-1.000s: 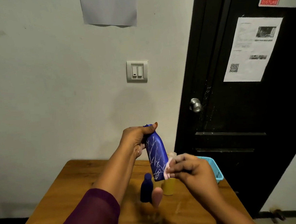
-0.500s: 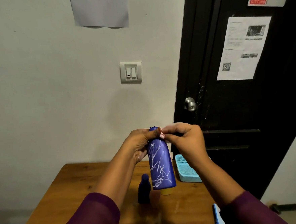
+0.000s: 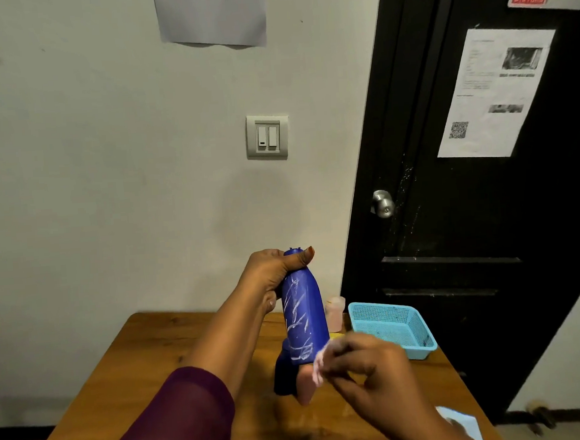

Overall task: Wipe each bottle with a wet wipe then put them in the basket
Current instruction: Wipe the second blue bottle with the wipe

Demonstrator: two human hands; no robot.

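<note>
My left hand point(image 3: 271, 272) grips the top of a tall blue bottle point(image 3: 304, 315) streaked with white marks, held upright above the table. My right hand point(image 3: 364, 369) pinches a crumpled white wet wipe point(image 3: 318, 362) against the bottle's lower end. A light blue mesh basket point(image 3: 392, 329) stands on the table to the right, with nothing visible inside. Behind the held bottle stand a small dark blue bottle point(image 3: 283, 375), a pinkish bottle point(image 3: 335, 313) and a partly hidden yellow one point(image 3: 336, 335).
The wooden table point(image 3: 156, 384) stands against a white wall. A black door with a metal knob point(image 3: 383, 203) is right behind the basket. A blue-white packet point(image 3: 462, 422) lies at the table's near right edge.
My right hand slid the wipe from the bottle's top down to its lower end. The left hand kept its grip at the top.
</note>
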